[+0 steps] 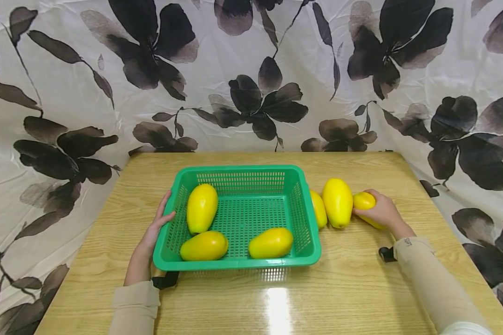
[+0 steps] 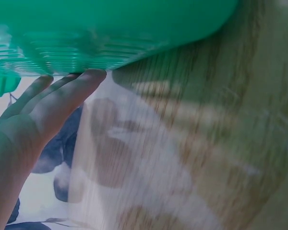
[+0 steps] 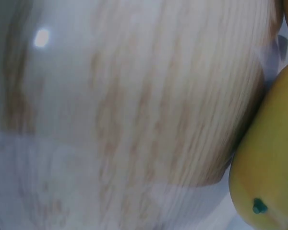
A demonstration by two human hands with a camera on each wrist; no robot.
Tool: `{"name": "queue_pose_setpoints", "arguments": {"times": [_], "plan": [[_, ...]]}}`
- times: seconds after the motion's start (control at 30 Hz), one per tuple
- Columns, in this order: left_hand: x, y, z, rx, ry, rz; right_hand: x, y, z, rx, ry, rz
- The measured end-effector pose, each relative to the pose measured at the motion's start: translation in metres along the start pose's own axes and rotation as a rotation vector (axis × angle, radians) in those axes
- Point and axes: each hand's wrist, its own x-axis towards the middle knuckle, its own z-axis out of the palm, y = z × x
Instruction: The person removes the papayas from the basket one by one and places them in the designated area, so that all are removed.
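My right hand (image 1: 381, 211) grips a yellow mango (image 1: 363, 201) from above, at the right end of a row of mangoes. Along the right edge of the right wrist view lies a mango (image 3: 266, 158) with a green stem nub; no fingers show there. On the left, my left hand (image 1: 152, 232) rests against the side of a green plastic basket (image 1: 239, 265), its thumb on the rim. Its straight fingers (image 2: 69, 100) touch the outer wall in the left wrist view. Inside the basket are three mangoes: one upright mango (image 1: 202, 208), one below it (image 1: 204, 246) and one at right (image 1: 271, 243).
Between basket and right hand lie a whole mango (image 1: 337, 203) and another mango (image 1: 318, 209) partly hidden by the basket wall. Everything sits on a wooden table (image 1: 234, 307). A floral cloth (image 1: 251, 70) hangs behind and beside it.
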Motion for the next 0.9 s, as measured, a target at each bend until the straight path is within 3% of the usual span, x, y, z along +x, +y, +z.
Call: {"name": "queue_pose_setpoints", "arguments": {"times": [0.37,0.57,0.8,0.9], "plan": [[0.0,-0.001,-0.001,0.005,0.0,0.004,-0.005,-0.013,-0.008,-0.029,-0.067,0.032],[0.005,0.0,0.0,-0.078,0.015,0.028,-0.006,-0.015,-0.013,-0.026,-0.094,0.024],[0.001,0.0,-0.001,0.021,0.01,0.006,-0.01,-0.018,-0.021,0.014,-0.103,-0.005],[0.0,0.0,-0.001,0.022,0.007,0.01,-0.012,-0.021,-0.026,0.031,-0.101,-0.006]]}}
